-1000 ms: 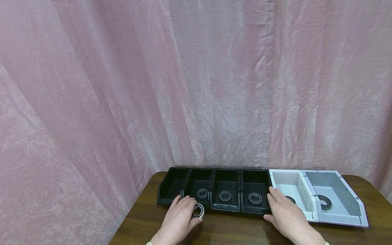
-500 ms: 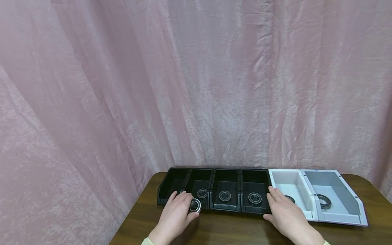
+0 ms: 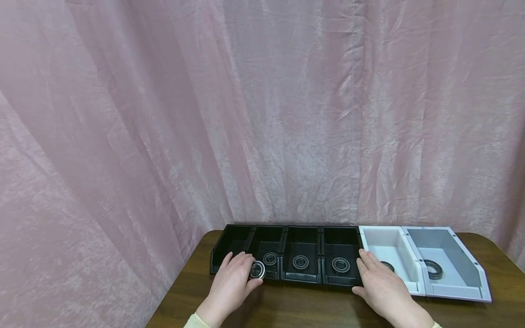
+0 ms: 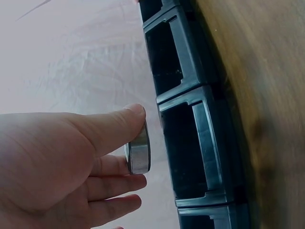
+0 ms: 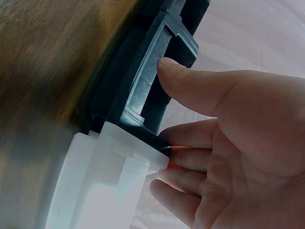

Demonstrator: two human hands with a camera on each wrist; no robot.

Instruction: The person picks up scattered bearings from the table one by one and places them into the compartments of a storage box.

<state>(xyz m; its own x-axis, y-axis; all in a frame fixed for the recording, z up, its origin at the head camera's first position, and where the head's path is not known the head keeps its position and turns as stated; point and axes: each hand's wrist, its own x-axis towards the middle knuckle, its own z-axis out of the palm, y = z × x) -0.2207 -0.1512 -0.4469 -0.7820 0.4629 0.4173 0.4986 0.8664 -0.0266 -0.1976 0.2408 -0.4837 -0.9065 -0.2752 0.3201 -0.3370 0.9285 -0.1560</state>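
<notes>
My left hand (image 3: 228, 283) pinches a steel ball bearing (image 3: 262, 271) between thumb and fingers, over the front of the two leftmost black bins. In the left wrist view the bearing (image 4: 139, 155) stands edge-on under the thumb, with the lower fingers extended. Straight fingers of my right hand (image 3: 381, 283) rest along the wall where the fourth black bin (image 3: 342, 237) meets the white bin (image 3: 379, 234). Seen from the right wrist, its thumb lies at the black bin's front opening and nothing is gripped. A bearing (image 3: 388, 266) in the white bin is partly hidden by this hand.
Bearings lie in the second black bin (image 3: 268, 233), the third black bin (image 3: 303, 234), the fourth, and the grey bin (image 3: 459, 278) at right. The leftmost black bin (image 3: 234, 237) is partly covered by my left hand. Behind the wooden table (image 3: 311, 305) hangs a pink curtain (image 3: 287, 114).
My left hand has moved left and slightly forward with the bearing, from the table's front side toward the leftmost bins. The right hand has stayed in place.
</notes>
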